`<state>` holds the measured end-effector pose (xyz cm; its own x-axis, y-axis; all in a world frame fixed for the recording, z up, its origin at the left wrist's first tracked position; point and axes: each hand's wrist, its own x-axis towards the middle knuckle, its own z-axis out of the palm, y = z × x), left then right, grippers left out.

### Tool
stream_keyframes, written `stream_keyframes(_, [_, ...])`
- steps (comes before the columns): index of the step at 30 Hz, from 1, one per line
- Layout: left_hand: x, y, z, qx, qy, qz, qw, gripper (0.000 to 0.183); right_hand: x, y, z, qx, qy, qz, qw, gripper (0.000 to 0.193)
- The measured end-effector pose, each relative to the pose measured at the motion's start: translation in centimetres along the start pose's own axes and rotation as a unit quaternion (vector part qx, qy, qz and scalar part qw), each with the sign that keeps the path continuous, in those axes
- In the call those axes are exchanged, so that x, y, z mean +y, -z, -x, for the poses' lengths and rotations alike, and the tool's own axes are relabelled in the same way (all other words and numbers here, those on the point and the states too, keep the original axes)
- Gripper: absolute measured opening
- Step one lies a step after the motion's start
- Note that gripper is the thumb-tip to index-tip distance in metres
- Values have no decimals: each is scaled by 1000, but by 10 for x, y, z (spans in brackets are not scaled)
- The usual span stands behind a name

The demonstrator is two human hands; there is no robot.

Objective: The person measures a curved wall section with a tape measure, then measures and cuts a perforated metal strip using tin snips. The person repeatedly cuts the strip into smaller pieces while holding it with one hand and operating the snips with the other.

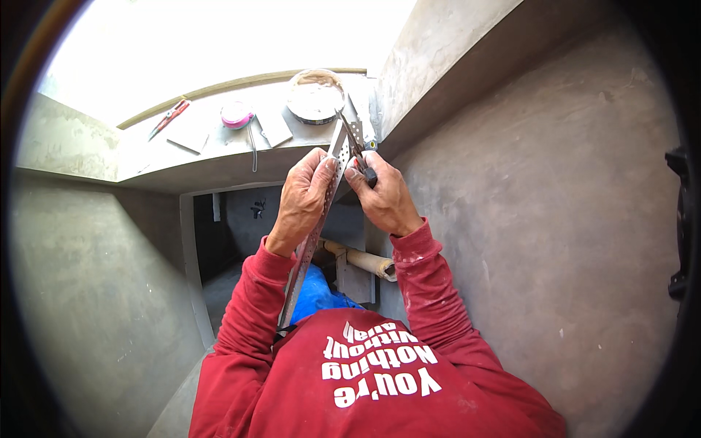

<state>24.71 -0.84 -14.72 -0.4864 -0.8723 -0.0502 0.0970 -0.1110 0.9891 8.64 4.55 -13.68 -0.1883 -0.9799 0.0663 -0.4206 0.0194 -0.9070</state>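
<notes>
The long metal strip (305, 255) is full of little holes, and it runs from just in front of the round tub (315, 95) down toward the person's red top (372, 343). The left hand (303, 193) grips it near the end closest to the tub, with the thumb on the side we see. The right hand (388, 193) is closed round the dark handles of the snips (371, 177), and the blades point up at the tub. I cannot tell if the blades bite the strip.

The strip looks thin and light. It is likely stiff along its length but easy to bend or twist, and the cut edges may be sharp. A good place to hold it is flat between thumb and fingers, close to the blades, so the long tail does not wobble.

The tub sits on a pale surface (139, 155) with bright light behind it. Left of the tub are a flat pale piece (275, 130), a pink and white round thing (236, 114), another flat piece (188, 139) and a thin red tool (170, 119). Far to the right of the tub is a big grey wall (540, 190), and far down to its left is another grey wall (95, 255). Below the tub, lower than the surface, are a tan pipe (365, 261) and something blue (314, 288), partly hidden by the strip and the top
</notes>
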Motion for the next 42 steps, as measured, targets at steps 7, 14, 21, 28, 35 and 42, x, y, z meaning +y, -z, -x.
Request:
stream_keyframes(7, [-1,1,0,-27,30,65,997,29,3,-6,1,-3,-28,-31,999,34])
stream_keyframes(14, [1,3,3,-40,46,95,994,27,3,-9,0,0,-13,-59,998,26])
stream_keyframes(21, [-2,3,2,-33,36,80,996,27,5,-13,-1,10,-8,-21,1000,25])
stream_keyframes(28, [40,34,-20,-7,19,59,998,27,-22,-31,-52,33,47,-3,998,36])
stream_keyframes(35, [79,91,-43,45,57,21,997,28,-71,4,-142,170,80,165,968,33])
stream_keyframes(42, [66,89,-40,31,37,2,999,25,-66,4,-143,13,-144,-394,908,28])
